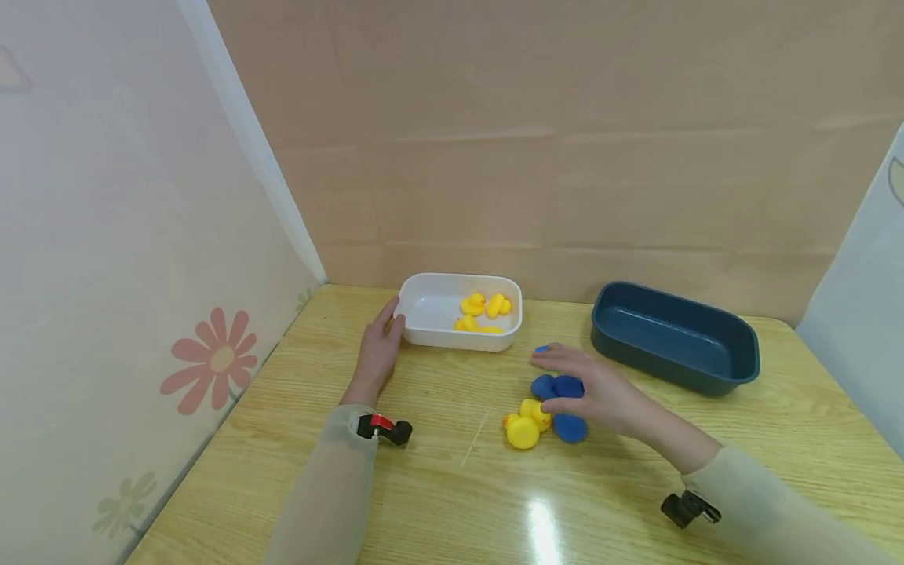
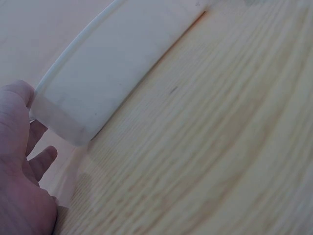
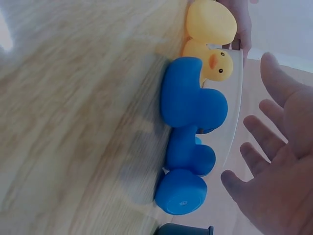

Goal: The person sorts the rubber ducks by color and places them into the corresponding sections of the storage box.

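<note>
My left hand (image 1: pixel 377 349) lies against the left end of a white plastic bin (image 1: pixel 459 339), its fingers along the outer wall. The left wrist view shows the thumb (image 2: pixel 20 92) right at the bin's rim. Inside the bin are yellow rubber ducks (image 1: pixel 472 304). Over a cluster of toys on the table hovers my right hand (image 1: pixel 600 391), fingers spread and nothing between them. Several blue rubber ducks (image 3: pixel 182 95) lie below it, partly hidden in the head view. Two yellow ducks (image 1: pixel 523 432) sit beside them, one tipped with its flat base showing.
A dark blue bin (image 1: pixel 674 337) stands at the back right of the wooden table (image 1: pixel 438 502), with nothing in it. Brown paper (image 1: pixel 565 157) covers the wall behind. A pale flowered panel (image 1: pixel 162 259) borders the left side.
</note>
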Demonstrator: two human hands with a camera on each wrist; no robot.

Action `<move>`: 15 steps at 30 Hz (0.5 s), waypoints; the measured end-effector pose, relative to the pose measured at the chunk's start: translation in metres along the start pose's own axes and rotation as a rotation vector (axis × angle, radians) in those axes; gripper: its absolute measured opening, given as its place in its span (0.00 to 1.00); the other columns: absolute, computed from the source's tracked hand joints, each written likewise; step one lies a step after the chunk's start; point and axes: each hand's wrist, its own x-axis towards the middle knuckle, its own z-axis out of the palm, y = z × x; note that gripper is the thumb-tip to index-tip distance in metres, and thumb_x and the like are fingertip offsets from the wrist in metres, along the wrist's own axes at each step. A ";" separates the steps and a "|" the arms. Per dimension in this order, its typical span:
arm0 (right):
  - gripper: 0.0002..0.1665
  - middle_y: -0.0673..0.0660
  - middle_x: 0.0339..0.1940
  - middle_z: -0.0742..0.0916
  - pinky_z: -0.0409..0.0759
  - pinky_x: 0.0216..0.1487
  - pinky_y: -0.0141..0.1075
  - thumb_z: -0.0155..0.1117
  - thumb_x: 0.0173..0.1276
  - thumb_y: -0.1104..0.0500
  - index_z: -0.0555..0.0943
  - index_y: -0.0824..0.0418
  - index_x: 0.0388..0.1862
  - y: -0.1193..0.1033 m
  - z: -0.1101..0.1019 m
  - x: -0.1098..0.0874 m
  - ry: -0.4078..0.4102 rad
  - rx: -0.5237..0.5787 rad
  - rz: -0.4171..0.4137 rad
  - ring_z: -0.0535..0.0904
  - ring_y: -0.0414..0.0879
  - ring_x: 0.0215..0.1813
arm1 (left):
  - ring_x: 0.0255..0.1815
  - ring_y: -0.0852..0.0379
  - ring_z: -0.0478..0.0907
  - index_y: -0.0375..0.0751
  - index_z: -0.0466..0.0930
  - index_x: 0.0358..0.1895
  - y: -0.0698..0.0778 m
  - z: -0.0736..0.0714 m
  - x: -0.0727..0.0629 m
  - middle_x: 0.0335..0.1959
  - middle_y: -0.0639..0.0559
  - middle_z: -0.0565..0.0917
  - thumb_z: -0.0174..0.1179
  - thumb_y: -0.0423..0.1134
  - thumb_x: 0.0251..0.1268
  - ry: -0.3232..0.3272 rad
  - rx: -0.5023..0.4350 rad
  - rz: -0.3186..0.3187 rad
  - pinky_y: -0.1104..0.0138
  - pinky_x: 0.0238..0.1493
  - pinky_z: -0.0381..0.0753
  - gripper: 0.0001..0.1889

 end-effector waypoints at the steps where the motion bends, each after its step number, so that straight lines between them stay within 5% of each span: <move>1: 0.41 0.63 0.81 0.78 0.64 0.76 0.76 0.82 0.71 0.46 0.81 0.58 0.78 0.000 0.000 -0.001 -0.006 0.003 -0.005 0.63 0.70 0.85 | 0.91 0.41 0.48 0.57 0.62 0.89 0.000 0.000 0.000 0.88 0.52 0.65 0.48 0.55 0.91 0.001 0.002 0.006 0.39 0.88 0.41 0.31; 15: 0.39 0.63 0.81 0.78 0.54 0.78 0.79 0.82 0.71 0.48 0.83 0.60 0.76 0.007 0.008 -0.009 -0.063 0.042 -0.044 0.57 0.71 0.88 | 0.90 0.43 0.54 0.53 0.65 0.88 0.001 0.000 -0.001 0.86 0.49 0.67 0.50 0.53 0.91 0.019 0.004 0.040 0.44 0.89 0.41 0.30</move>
